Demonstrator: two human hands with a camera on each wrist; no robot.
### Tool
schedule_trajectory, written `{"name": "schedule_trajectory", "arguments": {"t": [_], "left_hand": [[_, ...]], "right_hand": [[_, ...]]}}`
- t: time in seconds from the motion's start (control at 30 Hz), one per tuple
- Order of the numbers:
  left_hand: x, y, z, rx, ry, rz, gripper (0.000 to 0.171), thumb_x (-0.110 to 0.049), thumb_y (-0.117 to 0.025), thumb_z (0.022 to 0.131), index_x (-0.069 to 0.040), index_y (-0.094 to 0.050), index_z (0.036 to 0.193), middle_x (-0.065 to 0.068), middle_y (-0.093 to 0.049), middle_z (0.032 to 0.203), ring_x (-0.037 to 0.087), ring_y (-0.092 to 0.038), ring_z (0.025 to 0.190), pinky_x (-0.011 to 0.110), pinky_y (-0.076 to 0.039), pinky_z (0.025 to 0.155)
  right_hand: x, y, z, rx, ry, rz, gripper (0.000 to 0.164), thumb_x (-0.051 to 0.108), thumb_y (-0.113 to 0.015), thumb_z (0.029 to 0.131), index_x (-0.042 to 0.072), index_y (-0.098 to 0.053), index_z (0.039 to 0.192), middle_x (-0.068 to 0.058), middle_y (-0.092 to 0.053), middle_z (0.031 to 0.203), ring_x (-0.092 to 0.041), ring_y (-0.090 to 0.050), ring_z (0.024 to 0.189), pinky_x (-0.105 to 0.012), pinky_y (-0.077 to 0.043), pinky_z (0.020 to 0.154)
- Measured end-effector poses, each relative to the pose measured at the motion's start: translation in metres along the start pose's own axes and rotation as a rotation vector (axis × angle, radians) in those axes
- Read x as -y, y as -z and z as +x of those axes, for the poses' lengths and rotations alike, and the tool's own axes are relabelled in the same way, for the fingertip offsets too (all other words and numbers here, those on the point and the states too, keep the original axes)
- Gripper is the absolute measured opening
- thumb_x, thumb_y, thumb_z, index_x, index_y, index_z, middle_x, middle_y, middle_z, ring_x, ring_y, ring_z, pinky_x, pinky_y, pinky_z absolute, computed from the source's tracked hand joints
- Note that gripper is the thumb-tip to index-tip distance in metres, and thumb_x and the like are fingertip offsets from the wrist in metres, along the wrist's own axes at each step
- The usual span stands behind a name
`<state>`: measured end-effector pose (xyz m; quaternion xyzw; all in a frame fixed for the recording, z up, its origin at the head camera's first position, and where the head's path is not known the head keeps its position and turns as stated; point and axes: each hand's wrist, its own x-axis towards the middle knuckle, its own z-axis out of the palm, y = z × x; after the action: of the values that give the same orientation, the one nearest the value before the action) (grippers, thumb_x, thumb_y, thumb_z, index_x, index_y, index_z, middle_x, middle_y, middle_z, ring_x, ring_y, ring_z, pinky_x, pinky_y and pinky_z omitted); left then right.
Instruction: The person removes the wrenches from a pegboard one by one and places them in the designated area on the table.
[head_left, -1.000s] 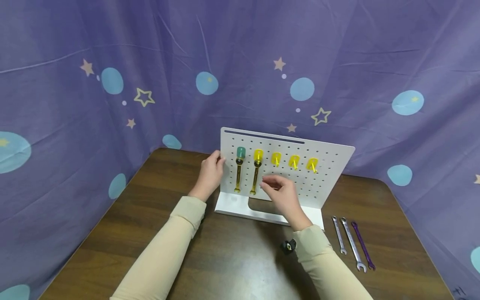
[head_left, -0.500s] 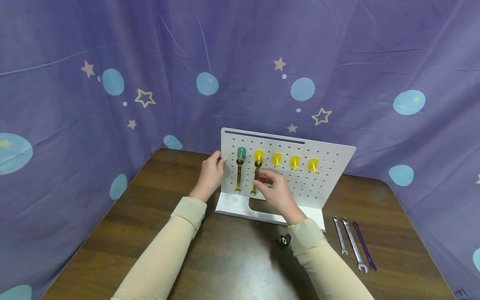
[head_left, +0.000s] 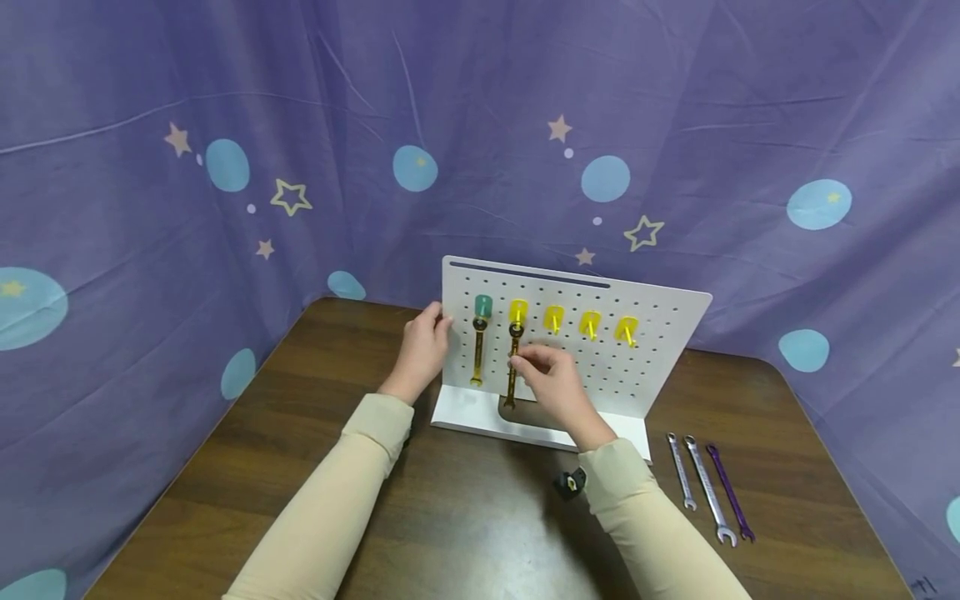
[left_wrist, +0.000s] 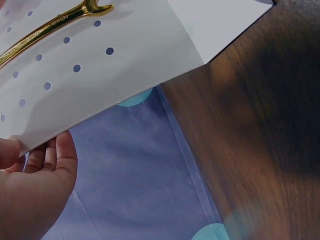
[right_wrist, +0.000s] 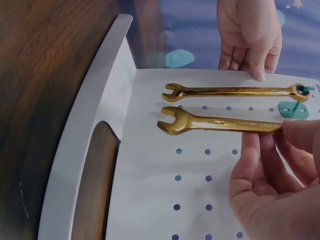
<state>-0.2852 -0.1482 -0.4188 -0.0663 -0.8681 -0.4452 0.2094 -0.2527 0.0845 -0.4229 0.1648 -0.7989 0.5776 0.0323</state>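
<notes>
A white pegboard (head_left: 517, 282) stands on the table with a row of hooks. My left hand (head_left: 420, 354) holds its left edge, thumb in front and fingers behind, as the left wrist view shows. One gold combination wrench (right_wrist: 235, 92) hangs by its ring end from the green hook (head_left: 483, 306). A second gold wrench (right_wrist: 215, 123) is pinched at its shank between the thumb and fingers of my right hand (head_left: 558, 387). Its ring end overlaps the first yellow hook (head_left: 518, 312) in the head view, and its open end points down, tilted out from the board.
Three more yellow hooks, one of them the middle hook (head_left: 589, 324), carry nothing. On the table (head_left: 450, 517) to the right lie a short silver wrench (head_left: 682, 472), a longer silver wrench (head_left: 709, 490) and a purple wrench (head_left: 731, 492). A purple curtain (head_left: 495, 75) hangs behind.
My right hand has moved left onto the second gold wrench and gripped its shank. The wrench's open end has swung out and lower in view. The left hand stays on the board's edge.
</notes>
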Motion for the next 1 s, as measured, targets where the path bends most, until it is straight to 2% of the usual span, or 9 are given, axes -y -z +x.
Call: {"name": "schedule_trajectory", "arguments": {"t": [0.33,0.5,0.7,0.93,1.0], "left_hand": [[0.000,0.000,0.000,0.002,0.008,-0.011,0.010,-0.009,-0.054,0.106,-0.002,-0.056,0.099,0.017,-0.066,0.095,0.029,-0.061,0.083,0.043,-0.051,0.072],[0.000,0.000,0.000,0.004,0.011,-0.007,0.011,-0.009,-0.053,0.107,-0.001,-0.056,0.099,0.017,-0.066,0.095,0.029,-0.061,0.083,0.044,-0.052,0.072],[0.001,0.000,0.000,0.004,0.007,0.002,0.011,-0.009,-0.054,0.107,-0.002,-0.056,0.097,0.016,-0.065,0.092,0.028,-0.059,0.080,0.043,-0.051,0.070],[0.001,-0.001,0.001,0.006,0.007,0.000,0.012,-0.008,-0.053,0.107,-0.002,-0.055,0.097,0.016,-0.064,0.091,0.029,-0.059,0.080,0.042,-0.050,0.070],[0.001,0.000,0.000,0.007,0.010,-0.001,0.012,-0.009,-0.053,0.107,-0.002,-0.055,0.097,0.016,-0.064,0.091,0.028,-0.059,0.081,0.042,-0.051,0.070]], "right_hand": [[0.003,0.005,-0.005,0.014,0.037,0.023,0.014,0.012,-0.070,0.098,0.000,-0.077,0.103,-0.010,-0.072,0.095,-0.024,-0.063,0.081,-0.028,-0.053,0.069],[0.008,0.007,-0.010,0.046,0.010,0.060,0.017,0.010,-0.069,0.099,-0.005,-0.074,0.105,-0.008,-0.073,0.092,-0.024,-0.067,0.083,-0.039,-0.057,0.074],[0.016,0.008,-0.014,0.088,-0.065,0.155,0.023,0.011,-0.068,0.099,-0.009,-0.071,0.111,-0.011,-0.074,0.095,-0.029,-0.070,0.087,-0.052,-0.055,0.082],[0.027,0.010,-0.017,0.101,-0.133,0.212,0.022,0.011,-0.069,0.099,-0.007,-0.071,0.111,-0.013,-0.073,0.096,-0.025,-0.068,0.086,-0.037,-0.057,0.078],[0.028,0.010,-0.018,0.104,-0.144,0.232,0.022,0.011,-0.069,0.099,-0.007,-0.072,0.111,-0.014,-0.073,0.097,-0.025,-0.067,0.086,-0.038,-0.057,0.079]]}}
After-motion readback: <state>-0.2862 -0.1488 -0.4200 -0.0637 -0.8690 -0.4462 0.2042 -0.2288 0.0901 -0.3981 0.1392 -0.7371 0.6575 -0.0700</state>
